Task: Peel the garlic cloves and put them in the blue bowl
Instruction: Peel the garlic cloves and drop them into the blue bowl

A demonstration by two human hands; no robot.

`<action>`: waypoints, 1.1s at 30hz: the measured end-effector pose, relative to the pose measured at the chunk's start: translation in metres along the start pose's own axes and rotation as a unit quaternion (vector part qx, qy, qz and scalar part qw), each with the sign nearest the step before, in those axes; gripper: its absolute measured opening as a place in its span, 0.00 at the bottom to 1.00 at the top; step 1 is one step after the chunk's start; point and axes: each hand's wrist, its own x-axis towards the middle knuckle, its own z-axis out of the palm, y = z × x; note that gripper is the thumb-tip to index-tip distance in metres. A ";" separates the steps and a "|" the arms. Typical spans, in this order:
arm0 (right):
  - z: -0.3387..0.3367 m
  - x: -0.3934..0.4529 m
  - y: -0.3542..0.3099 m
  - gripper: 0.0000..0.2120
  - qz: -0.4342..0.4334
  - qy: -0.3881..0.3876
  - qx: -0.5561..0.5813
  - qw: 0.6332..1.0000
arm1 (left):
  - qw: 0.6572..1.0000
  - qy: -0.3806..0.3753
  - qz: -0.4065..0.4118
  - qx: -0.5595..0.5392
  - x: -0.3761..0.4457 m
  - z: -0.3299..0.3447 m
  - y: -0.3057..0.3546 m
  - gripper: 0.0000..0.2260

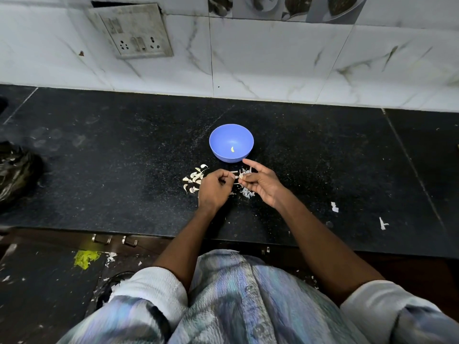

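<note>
Pinched between both hands, a garlic clove (240,176) is held at 6 o'clock of the blue bowl (231,142): left hand (214,188) curled, right hand (260,182) gripping. Light, firm and slippery, it is best held at its ends.

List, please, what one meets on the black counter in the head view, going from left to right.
Black bag → unpeeled cloves → left hand → right hand → two peel scraps. The blue bowl is left out: it sits behind both hands.
</note>
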 end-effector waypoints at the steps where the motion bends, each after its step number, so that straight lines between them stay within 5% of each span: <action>1: 0.001 0.000 -0.001 0.25 -0.003 -0.002 0.003 1.000 | 1.000 0.003 0.003 0.017 -0.001 0.000 0.000 0.04; 10: 0.004 0.004 -0.002 0.10 0.023 0.033 0.023 0.999 | 0.999 0.011 0.047 -0.012 0.000 0.000 0.005 0.05; 23: 0.012 0.008 -0.002 0.08 0.026 0.037 0.042 0.998 | 0.996 0.017 0.034 -0.085 0.006 0.002 0.016 0.04; 33: 0.014 0.011 -0.012 0.08 -0.063 0.046 -0.076 0.994 | 0.995 0.038 0.031 -0.084 0.018 -0.001 0.024 0.02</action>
